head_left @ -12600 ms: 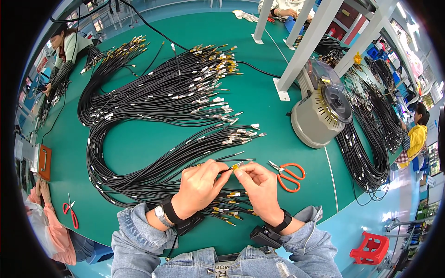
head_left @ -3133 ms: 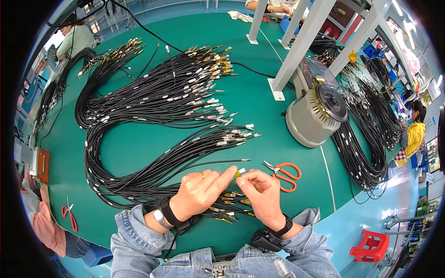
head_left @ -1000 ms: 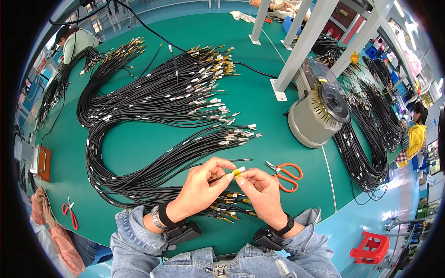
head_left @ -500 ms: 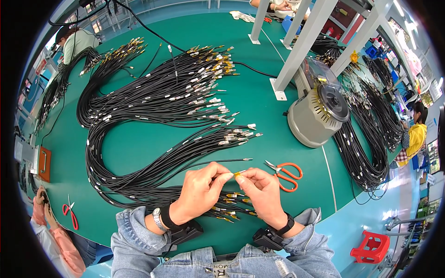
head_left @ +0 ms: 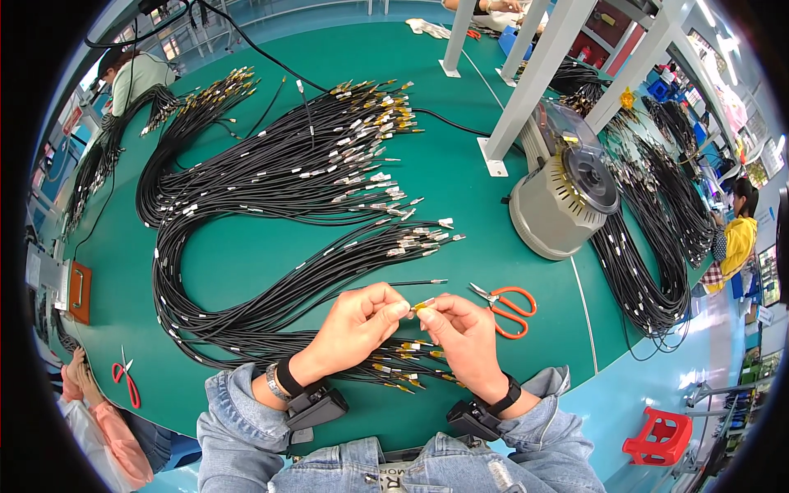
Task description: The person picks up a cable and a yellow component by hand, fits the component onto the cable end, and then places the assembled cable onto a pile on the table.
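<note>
**A:** The left hand [head_left: 355,329] and right hand [head_left: 465,338] are close together over the green table [head_left: 485,255]. Which faults are possible?

**B:** Slippage first. The yellow-and-white cable end [head_left: 422,306] lies between the hands, held by fingertips alone. If either pinch slackens, or the cable's trailing length pulls, the end may slip or its yellow wrap may twist. If dropped, it could mix with the yellow-tipped cables [head_left: 407,362] at six o'clock.

**A:** Any other hazard?

**B:** Yes. The orange-handled scissors [head_left: 514,313] lie at three o'clock from the cable end, just beside the right hand, tips toward ten o'clock. A careless sideways sweep of that hand could strike them.

**A:** Specify the hand openings.

**B:** Both narrow. Left: thumb and forefinger pinched together at the nine o'clock side of the cable end; the length behind them is mostly hidden. Right: thumb and forefinger closed on the yellow part from three o'clock. Pinch force cannot be told, nor whether the wrap is fully seated.
</note>
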`<state>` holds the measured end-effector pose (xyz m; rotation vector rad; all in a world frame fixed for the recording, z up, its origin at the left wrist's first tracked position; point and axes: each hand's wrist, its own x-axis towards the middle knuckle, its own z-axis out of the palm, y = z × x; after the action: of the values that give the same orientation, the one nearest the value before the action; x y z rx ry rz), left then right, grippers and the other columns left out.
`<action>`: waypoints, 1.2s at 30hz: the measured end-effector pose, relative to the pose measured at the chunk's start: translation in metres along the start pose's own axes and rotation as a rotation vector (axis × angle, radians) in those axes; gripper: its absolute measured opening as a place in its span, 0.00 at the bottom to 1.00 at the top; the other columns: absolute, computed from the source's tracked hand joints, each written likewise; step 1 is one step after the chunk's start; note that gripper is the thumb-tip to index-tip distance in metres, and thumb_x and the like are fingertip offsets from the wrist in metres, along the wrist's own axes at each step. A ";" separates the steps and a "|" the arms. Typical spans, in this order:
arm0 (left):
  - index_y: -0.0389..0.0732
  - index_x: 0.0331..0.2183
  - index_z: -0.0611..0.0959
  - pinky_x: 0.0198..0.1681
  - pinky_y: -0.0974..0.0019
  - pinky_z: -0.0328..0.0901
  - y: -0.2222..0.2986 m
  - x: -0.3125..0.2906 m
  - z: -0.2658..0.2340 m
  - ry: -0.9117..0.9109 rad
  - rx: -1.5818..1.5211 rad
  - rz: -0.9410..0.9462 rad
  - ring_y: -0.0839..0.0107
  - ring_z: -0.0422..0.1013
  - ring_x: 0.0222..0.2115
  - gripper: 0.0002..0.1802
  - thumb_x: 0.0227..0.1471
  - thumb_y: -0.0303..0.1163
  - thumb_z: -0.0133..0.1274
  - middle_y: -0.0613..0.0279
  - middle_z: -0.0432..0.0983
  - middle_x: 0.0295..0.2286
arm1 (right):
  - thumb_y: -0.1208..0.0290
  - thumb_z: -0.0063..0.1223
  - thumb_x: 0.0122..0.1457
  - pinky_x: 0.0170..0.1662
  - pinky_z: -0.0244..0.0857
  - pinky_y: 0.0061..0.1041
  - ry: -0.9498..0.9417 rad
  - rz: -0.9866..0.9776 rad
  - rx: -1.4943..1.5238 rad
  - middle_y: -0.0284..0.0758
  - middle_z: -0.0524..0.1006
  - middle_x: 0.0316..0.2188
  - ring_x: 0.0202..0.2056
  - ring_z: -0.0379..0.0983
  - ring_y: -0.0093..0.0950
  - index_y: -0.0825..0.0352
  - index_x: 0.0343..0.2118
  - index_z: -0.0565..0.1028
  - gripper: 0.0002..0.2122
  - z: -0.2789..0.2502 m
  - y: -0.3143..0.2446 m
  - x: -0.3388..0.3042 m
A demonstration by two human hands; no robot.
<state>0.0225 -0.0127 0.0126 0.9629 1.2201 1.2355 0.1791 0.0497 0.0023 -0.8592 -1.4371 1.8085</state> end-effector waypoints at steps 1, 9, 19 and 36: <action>0.34 0.27 0.73 0.14 0.78 0.48 0.001 0.000 0.000 -0.002 0.004 -0.004 0.86 0.53 0.13 0.10 0.56 0.31 0.45 0.74 0.60 0.12 | 0.74 0.52 0.54 0.23 0.56 0.12 -0.004 -0.007 0.000 0.29 0.72 0.20 0.20 0.63 0.13 0.71 0.29 0.73 0.06 0.000 0.001 0.000; 0.35 0.27 0.73 0.12 0.78 0.47 0.001 0.000 -0.002 -0.041 -0.009 -0.014 0.86 0.52 0.10 0.12 0.57 0.33 0.43 0.73 0.59 0.11 | 0.74 0.52 0.54 0.24 0.57 0.12 -0.038 0.005 0.012 0.29 0.72 0.22 0.22 0.64 0.13 0.71 0.30 0.73 0.06 -0.003 0.005 0.000; 0.36 0.26 0.73 0.13 0.79 0.48 0.004 0.001 -0.005 -0.129 -0.017 -0.097 0.86 0.53 0.10 0.15 0.58 0.36 0.41 0.72 0.62 0.11 | 0.74 0.52 0.54 0.27 0.58 0.11 0.084 -0.153 -0.107 0.29 0.72 0.23 0.23 0.64 0.13 0.72 0.33 0.73 0.07 0.006 0.008 0.000; 0.37 0.23 0.72 0.13 0.80 0.46 0.007 0.001 -0.019 -0.379 -0.248 -0.329 0.86 0.49 0.10 0.19 0.57 0.41 0.42 0.74 0.59 0.12 | 0.78 0.47 0.56 0.27 0.63 0.17 -0.209 -0.346 -0.298 0.34 0.72 0.24 0.25 0.69 0.20 0.72 0.31 0.72 0.03 -0.006 0.008 0.005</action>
<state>0.0024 -0.0129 0.0164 0.7364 0.8602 0.8705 0.1802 0.0556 -0.0066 -0.5260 -1.8932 1.4782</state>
